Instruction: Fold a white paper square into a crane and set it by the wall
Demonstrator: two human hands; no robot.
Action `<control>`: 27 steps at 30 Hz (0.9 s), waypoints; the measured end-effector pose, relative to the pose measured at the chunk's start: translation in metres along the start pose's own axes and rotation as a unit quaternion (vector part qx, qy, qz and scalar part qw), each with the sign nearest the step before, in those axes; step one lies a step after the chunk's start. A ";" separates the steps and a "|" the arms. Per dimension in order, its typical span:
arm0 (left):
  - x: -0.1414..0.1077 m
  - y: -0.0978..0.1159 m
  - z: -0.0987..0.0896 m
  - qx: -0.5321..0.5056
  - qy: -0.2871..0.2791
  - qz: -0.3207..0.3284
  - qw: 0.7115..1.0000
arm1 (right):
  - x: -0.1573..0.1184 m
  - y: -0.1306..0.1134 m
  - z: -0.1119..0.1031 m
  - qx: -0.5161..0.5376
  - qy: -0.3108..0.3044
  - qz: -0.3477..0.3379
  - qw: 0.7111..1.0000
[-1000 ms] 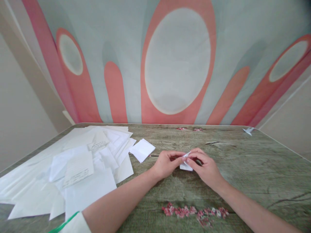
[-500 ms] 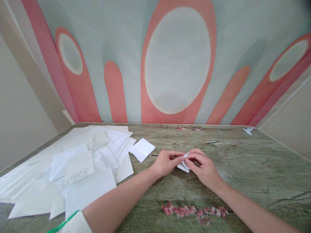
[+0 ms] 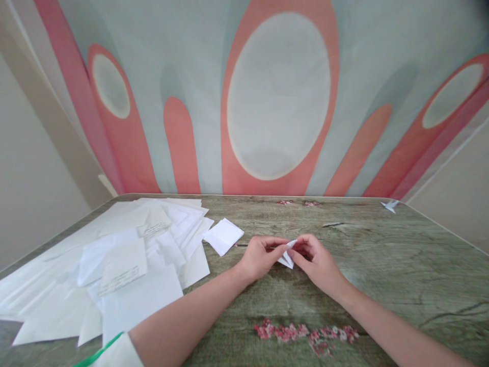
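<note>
A wood-grain tabletop (image 3: 382, 270) fills the lower half of the frame, and behind it a backdrop (image 3: 206, 102) patterned with coral shapes and pale ovals rises to the top edge. A spread of loose white paper sheets (image 3: 141, 306) takes up the lower left, overlapping at many angles; on top of it lie two slips bearing lines of dark marks, one larger slip (image 3: 124, 265) and one smaller slip (image 3: 156, 224) above and to its right. Just beyond the spread's right edge, near the left hand (image 3: 259, 259), rests a white paper square (image 3: 223, 237), corner pointing down. A small folded paper figure (image 3: 390, 206) with pointed ends sits at the far right corner of the table, well apart from both hands. Pink blossoms printed on the table surface (image 3: 284, 332) show at the bottom centre, below the hands, with fainter ones near the far edge. The left forearm, with a white sleeve cuff (image 3: 116, 351) trimmed in green, crosses in front of the spread's lower right part. Right of centre, the left hand and the right hand (image 3: 317, 262) both pinch a small folded white paper (image 3: 286, 261) between thumbs and fingers; its upper tip pokes up between the two grips, its lower corner shows below the thumbs, and the fingers hide the rest.
</note>
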State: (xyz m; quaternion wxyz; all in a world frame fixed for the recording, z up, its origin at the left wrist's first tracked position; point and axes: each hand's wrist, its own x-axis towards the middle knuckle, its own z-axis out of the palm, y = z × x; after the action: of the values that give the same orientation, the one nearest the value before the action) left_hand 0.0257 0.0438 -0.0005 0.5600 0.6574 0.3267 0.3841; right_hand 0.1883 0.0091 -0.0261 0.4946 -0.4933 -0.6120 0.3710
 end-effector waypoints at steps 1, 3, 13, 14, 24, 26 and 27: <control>0.000 0.000 0.000 -0.005 -0.002 0.004 1.000 | 0.000 0.000 0.000 0.006 -0.001 0.006 1.000; 0.000 -0.001 0.001 -0.025 -0.004 0.006 1.000 | 0.000 -0.001 0.000 0.004 -0.005 0.005 1.000; 0.004 -0.014 0.001 -0.113 0.025 -0.020 0.993 | 0.001 -0.008 -0.006 -0.084 -0.002 -0.056 0.995; 0.004 -0.014 0.001 -0.108 0.026 -0.021 0.994 | 0.002 -0.008 -0.007 -0.093 0.002 -0.067 0.993; -0.001 -0.003 0.002 -0.135 -0.052 -0.054 0.988 | 0.001 -0.010 -0.010 -0.100 0.075 -0.109 0.986; -0.002 -0.003 0.003 -0.154 -0.060 -0.054 0.985 | 0.001 -0.011 -0.009 -0.105 0.078 -0.116 0.985; -0.003 -0.003 0.003 -0.163 -0.062 -0.055 0.983 | 0.001 -0.011 -0.009 -0.106 0.078 -0.120 0.984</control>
State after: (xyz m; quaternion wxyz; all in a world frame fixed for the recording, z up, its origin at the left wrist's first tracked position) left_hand 0.0269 0.0407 -0.0045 0.6990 0.5606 0.2601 0.3597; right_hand 0.1945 0.0069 -0.0132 0.5270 -0.4933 -0.6619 0.2021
